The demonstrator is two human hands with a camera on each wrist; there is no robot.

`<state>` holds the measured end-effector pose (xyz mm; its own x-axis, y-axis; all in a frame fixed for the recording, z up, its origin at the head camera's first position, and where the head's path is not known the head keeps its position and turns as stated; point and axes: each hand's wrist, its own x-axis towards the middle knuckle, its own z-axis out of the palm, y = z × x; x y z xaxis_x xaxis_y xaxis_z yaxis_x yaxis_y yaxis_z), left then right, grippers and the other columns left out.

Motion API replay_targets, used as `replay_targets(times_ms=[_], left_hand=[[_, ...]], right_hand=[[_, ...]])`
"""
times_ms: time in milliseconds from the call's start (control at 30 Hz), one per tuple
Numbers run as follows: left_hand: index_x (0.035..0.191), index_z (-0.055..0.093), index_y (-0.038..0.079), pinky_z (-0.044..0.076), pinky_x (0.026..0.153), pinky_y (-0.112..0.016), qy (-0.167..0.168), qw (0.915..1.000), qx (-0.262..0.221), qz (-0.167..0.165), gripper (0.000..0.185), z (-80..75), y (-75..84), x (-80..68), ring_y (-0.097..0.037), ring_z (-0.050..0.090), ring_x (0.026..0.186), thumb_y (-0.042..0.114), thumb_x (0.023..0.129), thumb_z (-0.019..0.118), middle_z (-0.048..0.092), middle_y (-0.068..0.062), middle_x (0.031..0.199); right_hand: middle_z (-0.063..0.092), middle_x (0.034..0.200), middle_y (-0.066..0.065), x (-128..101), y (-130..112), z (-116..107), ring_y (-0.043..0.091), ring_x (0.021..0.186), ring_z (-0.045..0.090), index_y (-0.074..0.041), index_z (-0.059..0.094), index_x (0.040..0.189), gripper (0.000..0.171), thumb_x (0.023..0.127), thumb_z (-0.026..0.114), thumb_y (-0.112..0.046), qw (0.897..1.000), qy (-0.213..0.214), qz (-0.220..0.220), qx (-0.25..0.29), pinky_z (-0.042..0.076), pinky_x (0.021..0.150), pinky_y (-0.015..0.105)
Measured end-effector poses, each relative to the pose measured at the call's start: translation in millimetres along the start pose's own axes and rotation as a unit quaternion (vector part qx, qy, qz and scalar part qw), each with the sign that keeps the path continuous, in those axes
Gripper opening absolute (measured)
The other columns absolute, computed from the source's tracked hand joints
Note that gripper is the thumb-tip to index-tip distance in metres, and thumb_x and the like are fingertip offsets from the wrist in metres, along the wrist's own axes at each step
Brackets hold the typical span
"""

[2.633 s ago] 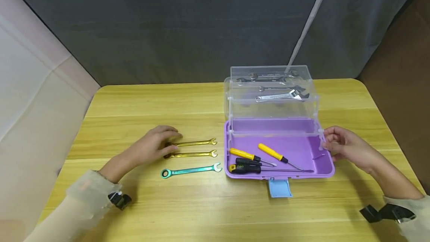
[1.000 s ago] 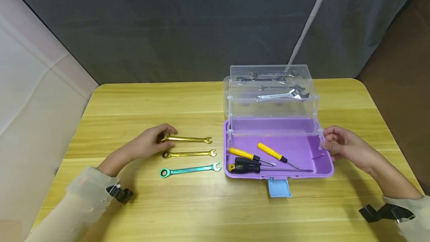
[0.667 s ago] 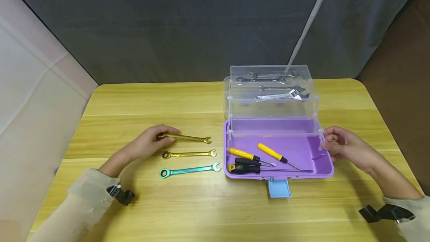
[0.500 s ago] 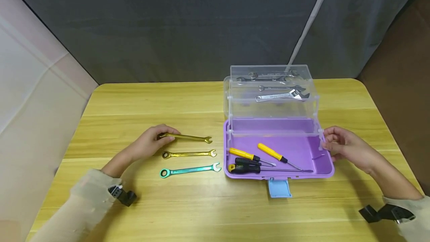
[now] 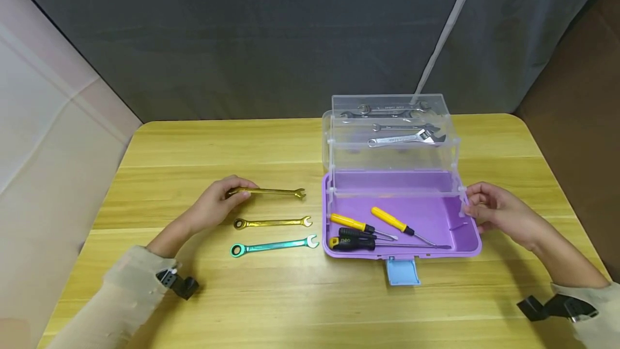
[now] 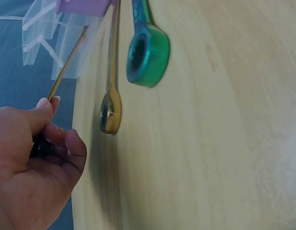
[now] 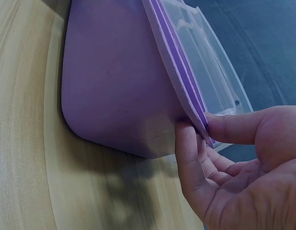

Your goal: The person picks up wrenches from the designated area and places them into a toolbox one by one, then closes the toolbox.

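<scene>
My left hand (image 5: 220, 203) pinches the ring end of a gold wrench (image 5: 273, 192) and holds it just off the wooden table (image 5: 218, 144); in the left wrist view the gold wrench (image 6: 66, 71) sticks out from my left hand (image 6: 40, 158). A second gold wrench (image 5: 272, 223) and a teal ratchet wrench (image 5: 273, 245) lie below it. My right hand (image 5: 489, 209) grips the right rim of the purple toolbox (image 5: 465, 241), thumb on top of the purple toolbox (image 7: 114, 86), as the right wrist view shows for my right hand (image 7: 224, 167).
The toolbox's clear upper trays (image 5: 392, 133) stand raised and hold several silver wrenches (image 5: 407, 138). Screwdrivers (image 5: 378, 228) with yellow and black handles lie in the purple bottom. A blue latch (image 5: 403, 271) hangs off the front. Dark curtain behind the table.
My left hand has lifted the upper gold wrench off the table and moved it slightly away from the other two. My right hand and the toolbox have not moved.
</scene>
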<state>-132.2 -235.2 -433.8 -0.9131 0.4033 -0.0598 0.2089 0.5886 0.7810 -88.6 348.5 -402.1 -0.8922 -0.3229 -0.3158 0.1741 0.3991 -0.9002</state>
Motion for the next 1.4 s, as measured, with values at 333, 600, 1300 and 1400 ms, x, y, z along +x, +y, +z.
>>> replay_targets(times_ms=[333, 600, 1300, 1400], left_hand=[[0.123, 0.068, 0.000, 0.047, 0.066, -0.022, 0.025, 0.9991, -0.031, 0.014, 0.023, -0.9, 11.0, 0.2, -0.015, 0.055, 0.079, 0.004, 0.103, 0.059, 0.064, -0.016, 0.111], [0.123, 0.068, -0.001, 0.044, 0.057, -0.024, 0.037, 0.9975, -0.045, 0.041, 0.023, -6.4, 23.6, -1.6, -0.017, 0.049, 0.066, -0.001, 0.101, 0.058, 0.060, -0.021, 0.101], [0.128, 0.067, 0.005, 0.043, 0.069, -0.024, 0.045, 0.9972, -0.055, 0.026, 0.026, -6.7, 62.6, -2.0, -0.020, 0.050, 0.087, 0.009, 0.105, 0.056, 0.064, -0.015, 0.119], [0.128, 0.068, 0.006, 0.044, 0.072, -0.023, 0.053, 0.9972, -0.048, 0.023, 0.026, -5.5, 68.2, -0.7, -0.020, 0.051, 0.091, 0.011, 0.106, 0.056, 0.065, -0.013, 0.119]], right_hand=[[0.059, 0.095, 0.004, -1, 0, 0, 0.016, 0.082, 0.065, 0.012, 0.041, 0.125, 0.030, 0.103, 0.056, -0.003, 1.000, 0.000, 0.003, -0.005, 0.060, 0.067, 0.036], [0.059, 0.095, 0.004, -2, 0, 0, 0.017, 0.082, 0.065, 0.013, 0.041, 0.125, 0.031, 0.103, 0.056, -0.004, 1.000, 0.000, 0.005, -0.005, 0.059, 0.067, 0.037], [0.059, 0.094, 0.002, 2, 0, 1, 0.014, 0.080, 0.063, 0.011, 0.042, 0.124, 0.028, 0.103, 0.055, 0.000, 1.000, 0.006, 0.008, -0.009, 0.058, 0.065, 0.034], [0.059, 0.094, 0.002, 2, 0, 1, 0.014, 0.080, 0.064, 0.012, 0.042, 0.125, 0.029, 0.103, 0.055, 0.000, 1.000, 0.006, 0.010, -0.009, 0.058, 0.065, 0.034]])
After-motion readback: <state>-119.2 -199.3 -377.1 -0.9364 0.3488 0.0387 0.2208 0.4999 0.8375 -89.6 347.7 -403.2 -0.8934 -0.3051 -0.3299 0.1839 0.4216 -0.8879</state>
